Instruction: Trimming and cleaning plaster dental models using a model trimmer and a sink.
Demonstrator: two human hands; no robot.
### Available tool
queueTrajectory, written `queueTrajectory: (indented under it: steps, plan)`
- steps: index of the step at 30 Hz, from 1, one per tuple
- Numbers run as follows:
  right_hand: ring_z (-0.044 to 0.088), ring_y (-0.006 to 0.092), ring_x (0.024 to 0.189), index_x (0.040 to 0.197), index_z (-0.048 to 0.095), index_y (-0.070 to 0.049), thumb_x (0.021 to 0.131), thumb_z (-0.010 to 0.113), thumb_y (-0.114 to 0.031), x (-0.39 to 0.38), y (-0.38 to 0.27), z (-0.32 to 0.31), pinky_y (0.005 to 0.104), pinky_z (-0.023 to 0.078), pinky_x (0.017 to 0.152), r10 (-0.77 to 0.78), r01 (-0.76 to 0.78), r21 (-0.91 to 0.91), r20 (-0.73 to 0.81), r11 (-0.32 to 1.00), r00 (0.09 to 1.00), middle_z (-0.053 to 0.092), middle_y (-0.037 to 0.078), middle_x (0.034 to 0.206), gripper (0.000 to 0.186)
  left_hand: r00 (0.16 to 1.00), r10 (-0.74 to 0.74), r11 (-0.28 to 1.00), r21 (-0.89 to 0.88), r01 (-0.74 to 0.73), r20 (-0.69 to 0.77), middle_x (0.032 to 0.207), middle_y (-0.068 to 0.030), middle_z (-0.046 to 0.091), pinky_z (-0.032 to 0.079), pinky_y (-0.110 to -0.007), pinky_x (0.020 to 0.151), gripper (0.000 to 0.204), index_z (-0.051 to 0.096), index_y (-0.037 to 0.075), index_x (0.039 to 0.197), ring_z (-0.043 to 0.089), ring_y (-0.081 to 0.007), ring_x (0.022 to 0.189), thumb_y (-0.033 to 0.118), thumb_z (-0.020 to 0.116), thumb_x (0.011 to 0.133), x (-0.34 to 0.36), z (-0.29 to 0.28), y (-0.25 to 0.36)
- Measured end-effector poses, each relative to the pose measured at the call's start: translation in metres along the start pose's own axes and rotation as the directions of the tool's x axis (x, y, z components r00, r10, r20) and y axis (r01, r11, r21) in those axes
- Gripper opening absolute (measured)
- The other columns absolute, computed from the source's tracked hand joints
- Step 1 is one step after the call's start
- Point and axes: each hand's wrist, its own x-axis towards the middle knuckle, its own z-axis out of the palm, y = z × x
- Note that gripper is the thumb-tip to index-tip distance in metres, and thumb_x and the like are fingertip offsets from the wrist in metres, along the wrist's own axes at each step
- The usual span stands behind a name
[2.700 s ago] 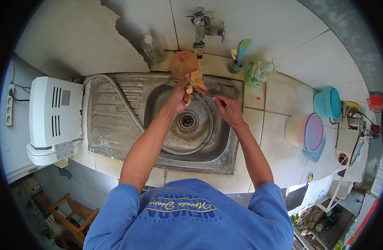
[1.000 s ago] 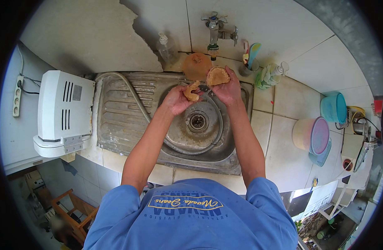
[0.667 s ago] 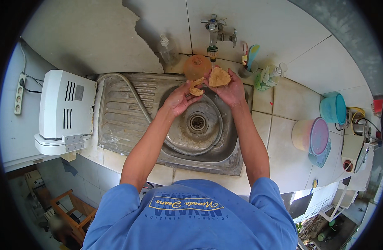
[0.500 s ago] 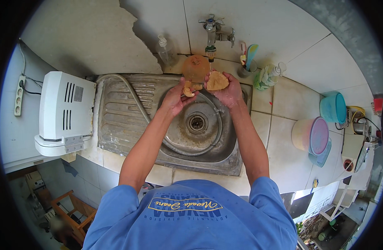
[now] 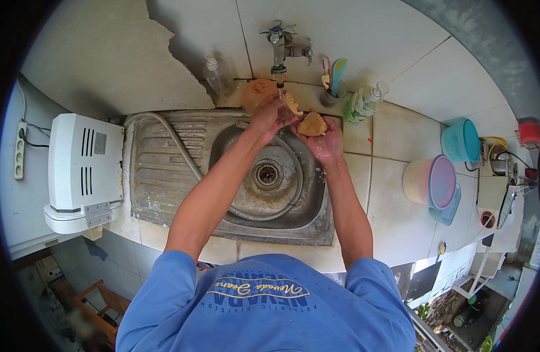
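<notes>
My left hand (image 5: 269, 115) grips a small tan piece (image 5: 291, 104) right under the tap's spout (image 5: 278, 71), over the back of the round steel sink (image 5: 293, 205). My right hand (image 5: 326, 141) is cupped beside it and holds a larger brown lump (image 5: 312, 124) in its palm. The two hands nearly touch. An orange-brown bowl (image 5: 255, 94) stands on the ledge just behind my left hand. Whether water runs from the tap is hard to tell.
A hose (image 5: 176, 144) crosses the ribbed drainboard. A white appliance (image 5: 82, 170) stands to the left. A clear pump bottle (image 5: 214, 73), a cup of utensils (image 5: 334, 88) and a spray bottle (image 5: 364, 102) line the back. A teal tub (image 5: 461, 141) and lidded containers (image 5: 431, 182) sit on the right tiles.
Both hands have moved from over the drain up toward the tap. The left hand now holds its piece directly under the spout; the right hand stays cupped around the lump.
</notes>
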Motion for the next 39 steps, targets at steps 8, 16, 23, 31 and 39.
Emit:
queueTrajectory:
  steps: [8, 16, 23, 31, 39]
  plan:
    - [0.058, 0.029, 0.104, 0.117, 0.052, -0.006, 0.099, 0.044, -0.047, 0.012, 0.024, -0.005, 0.0462, 0.047, 0.094, -0.038, -0.007, -0.187, -0.235, 0.982, 0.971, 0.059, 0.015, 0.109, 0.045, 0.986, 0.164, 0.977, 0.133, -0.168, 0.04, 0.12, -0.0055, 0.06, 0.052, -0.034, 0.088, 0.036, 0.048, 0.008, 0.13, 0.061, -0.0173, 0.106, 0.016, 0.058, 0.096, -0.032, -0.02, -0.007]
    - [0.06, 0.0231, 0.107, 0.126, 0.05, -0.008, 0.096, 0.057, -0.034, 0.023, 0.048, 0.041, 0.0399, 0.05, 0.094, 0.089, -0.207, -0.698, -0.201, 0.686, 0.975, 0.061, 0.01, 0.115, 0.041, 0.953, 0.273, 0.96, 0.1, -0.261, -0.134, 0.111, -0.0101, 0.067, 0.053, -0.031, 0.086, 0.047, 0.047, 0.003, 0.132, 0.066, -0.0165, 0.098, 0.016, 0.066, 0.091, -0.109, -0.059, 0.014]
    - [0.059, 0.0221, 0.113, 0.133, 0.048, -0.002, 0.088, 0.068, -0.03, -0.036, 0.04, 0.05, 0.0361, 0.051, 0.091, 0.337, -0.168, -0.826, 0.028, 0.538, 0.941, 0.058, 0.01, 0.124, 0.056, 0.939, 0.307, 0.944, 0.172, -0.28, -0.156, 0.099, -0.0133, 0.07, 0.057, -0.031, 0.078, 0.042, 0.053, -0.001, 0.127, 0.069, -0.0178, 0.088, 0.01, 0.068, 0.089, -0.15, -0.073, 0.016]
    - [0.058, 0.0183, 0.114, 0.133, 0.047, -0.001, 0.078, 0.081, -0.018, -0.092, 0.08, 0.074, 0.0314, 0.048, 0.096, -0.162, 0.134, -0.976, 0.105, 0.175, 0.981, 0.058, 0.011, 0.124, 0.067, 0.932, 0.351, 0.846, 0.456, -0.275, -0.09, 0.091, -0.0075, 0.07, 0.055, -0.023, 0.073, 0.042, 0.058, -0.002, 0.125, 0.065, -0.0085, 0.08, 0.012, 0.071, 0.087, -0.186, -0.059, 0.006]
    - [0.057, 0.0169, 0.115, 0.136, 0.045, -0.002, 0.078, 0.08, -0.013, -0.115, 0.108, 0.121, 0.0306, 0.046, 0.1, -0.056, 0.249, -0.88, 0.248, 0.403, 0.967, 0.057, 0.011, 0.127, 0.069, 0.916, 0.4, 0.859, 0.363, -0.361, -0.038, 0.086, -0.0045, 0.068, 0.055, -0.022, 0.07, 0.047, 0.057, -0.002, 0.125, 0.063, -0.0068, 0.077, 0.018, 0.073, 0.086, -0.219, -0.035, 0.016]
